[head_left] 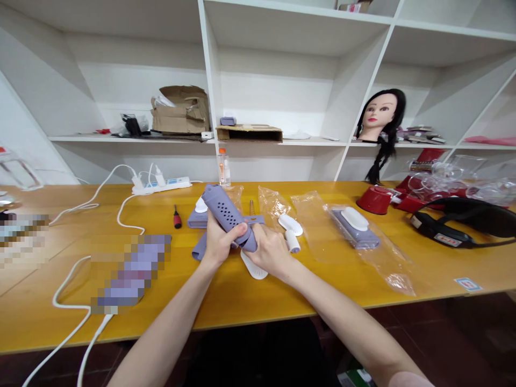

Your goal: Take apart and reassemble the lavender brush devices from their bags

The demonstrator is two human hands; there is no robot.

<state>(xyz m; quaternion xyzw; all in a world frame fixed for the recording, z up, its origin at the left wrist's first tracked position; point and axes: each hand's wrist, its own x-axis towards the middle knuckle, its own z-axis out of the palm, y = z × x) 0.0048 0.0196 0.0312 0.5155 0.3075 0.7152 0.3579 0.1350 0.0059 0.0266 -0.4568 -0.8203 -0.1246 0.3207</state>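
Both my hands grip a purple plastic housing dotted with round holes, tilted above the table. My left hand wraps its underside, thumb pressed near the lower end. My right hand closes around that lower end, and its fingertips are partly hidden. Behind the hands lies a flat purple piece. A purple curved piece rests left of my left hand. Below the right hand shows a white oval piece. To the right are a slotted white oval piece and a small white cylinder.
A red-handled screwdriver, a phone with white cables and a power strip are on the left. Right stand a bagged purple block, red cups and a black headset. White shelves rise behind.
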